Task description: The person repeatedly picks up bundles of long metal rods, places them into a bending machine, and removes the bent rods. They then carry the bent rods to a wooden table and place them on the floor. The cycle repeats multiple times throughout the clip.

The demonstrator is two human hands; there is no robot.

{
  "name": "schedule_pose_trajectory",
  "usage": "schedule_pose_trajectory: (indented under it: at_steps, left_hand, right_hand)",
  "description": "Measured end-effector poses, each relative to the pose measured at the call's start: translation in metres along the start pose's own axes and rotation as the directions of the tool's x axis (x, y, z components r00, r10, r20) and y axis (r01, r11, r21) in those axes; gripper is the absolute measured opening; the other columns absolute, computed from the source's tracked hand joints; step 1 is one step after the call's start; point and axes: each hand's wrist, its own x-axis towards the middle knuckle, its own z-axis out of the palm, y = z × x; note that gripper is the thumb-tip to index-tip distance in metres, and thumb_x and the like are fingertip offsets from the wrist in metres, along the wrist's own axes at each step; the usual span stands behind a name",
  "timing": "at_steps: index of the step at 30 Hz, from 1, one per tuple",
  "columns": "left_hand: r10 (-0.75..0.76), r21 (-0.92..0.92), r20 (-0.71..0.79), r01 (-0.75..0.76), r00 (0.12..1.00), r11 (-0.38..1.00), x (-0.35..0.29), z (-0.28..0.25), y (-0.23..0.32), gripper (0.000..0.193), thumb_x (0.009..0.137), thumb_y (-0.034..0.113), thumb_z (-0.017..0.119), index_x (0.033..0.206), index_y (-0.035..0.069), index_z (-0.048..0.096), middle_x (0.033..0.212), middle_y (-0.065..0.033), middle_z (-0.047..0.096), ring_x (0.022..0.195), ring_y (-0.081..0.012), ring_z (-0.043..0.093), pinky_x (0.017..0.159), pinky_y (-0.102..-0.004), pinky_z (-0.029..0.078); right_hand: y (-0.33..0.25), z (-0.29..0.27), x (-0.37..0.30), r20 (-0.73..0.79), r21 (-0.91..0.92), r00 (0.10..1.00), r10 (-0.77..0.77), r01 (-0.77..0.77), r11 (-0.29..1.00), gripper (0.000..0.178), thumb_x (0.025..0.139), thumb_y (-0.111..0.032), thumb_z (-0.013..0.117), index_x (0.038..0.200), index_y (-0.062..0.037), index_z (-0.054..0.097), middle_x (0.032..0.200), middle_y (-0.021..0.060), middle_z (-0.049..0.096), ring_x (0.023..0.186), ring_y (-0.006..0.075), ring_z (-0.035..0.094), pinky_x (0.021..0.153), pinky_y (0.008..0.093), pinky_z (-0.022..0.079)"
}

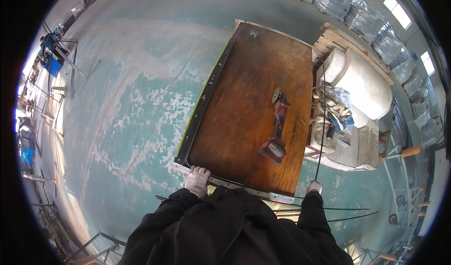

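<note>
My left hand point(197, 181), in a pale knitted glove, rests at the near-left corner of a brown workbench point(249, 105). Its fingers curl over the metal rim; anything under them is hidden. Out past the right side of the bench, my right hand point(314, 187), gloved too, is closed around the near end of a long thin black rod point(322, 124) that points away from me. A red and black cordless angle grinder point(279, 124) lies on the wooden top, its disc at the far end. Along the bench's left edge runs a dark metal bar point(203, 98) with several holes.
Beyond the rod sit large white padded bundles point(364, 86) on a wooden pallet point(336, 38), with tools point(336, 124) heaped beside them. More thin rods point(347, 209) stick out near my waist. Wrapped stacks point(369, 18) line the far right. Another person point(49, 43) stands far left.
</note>
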Motion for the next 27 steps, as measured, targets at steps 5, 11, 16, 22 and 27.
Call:
schedule_pose_trajectory:
  at_steps: [5,11,16,22,27]
  left_hand:
    - [-0.012,-0.012,0.051,0.013,0.999,1.0,0.002,-0.007,0.002,0.033,0.085,0.024,0.077,0.113,0.008,0.074,0.12,-0.0157,0.073,0.123,-0.0391,0.067,0.118,-0.0538,0.048]
    - [0.003,-0.049,-0.006,-0.003,1.0,0.999,0.002,-0.007,0.004,0.023,0.093,0.026,0.074,0.107,0.008,0.073,0.113,-0.0156,0.072,0.12,-0.0399,0.066,0.118,-0.0565,0.047]
    - [-0.015,-0.034,0.009,0.016,1.0,0.999,0.001,-0.005,0.004,0.025,0.092,0.025,0.074,0.111,0.009,0.073,0.116,-0.0153,0.072,0.123,-0.0398,0.065,0.119,-0.0556,0.046]
    - [-0.035,0.028,0.083,0.032,0.996,0.999,0.002,-0.01,0.006,0.037,0.084,0.023,0.078,0.119,0.011,0.077,0.123,-0.0142,0.075,0.126,-0.0378,0.067,0.12,-0.0508,0.048]
    - [-0.039,-0.022,0.038,0.039,0.999,0.999,0.001,-0.01,0.007,0.04,0.081,0.023,0.079,0.119,0.011,0.077,0.123,-0.0151,0.074,0.126,-0.0387,0.067,0.12,-0.0521,0.048]
  right_hand:
    - [-0.034,-0.03,-0.033,0.123,0.488,0.94,0.319,-0.337,0.805,0.062,0.111,-0.047,0.06,0.135,0.0078,0.075,0.133,0.0264,0.08,0.123,0.0415,0.076,0.107,0.0467,0.056]
    - [-0.047,-0.036,-0.048,0.161,0.482,0.927,0.338,-0.373,0.793,0.066,0.112,-0.049,0.06,0.137,0.0112,0.073,0.137,0.0283,0.078,0.127,0.0404,0.074,0.107,0.0468,0.055]
    - [-0.044,-0.037,-0.049,0.158,0.515,0.927,0.34,-0.371,0.773,0.067,0.112,-0.05,0.061,0.138,0.0108,0.073,0.138,0.0276,0.078,0.127,0.0404,0.074,0.107,0.0463,0.055]
    - [-0.047,-0.041,-0.054,0.135,0.525,0.929,0.344,-0.361,0.77,0.068,0.111,-0.052,0.062,0.138,0.0102,0.073,0.139,0.0276,0.078,0.128,0.04,0.074,0.107,0.0468,0.056]
    - [-0.042,-0.041,-0.045,0.108,0.441,0.929,0.353,-0.363,0.821,0.068,0.112,-0.052,0.062,0.136,0.01,0.075,0.136,0.0278,0.079,0.126,0.0392,0.075,0.106,0.0475,0.056]
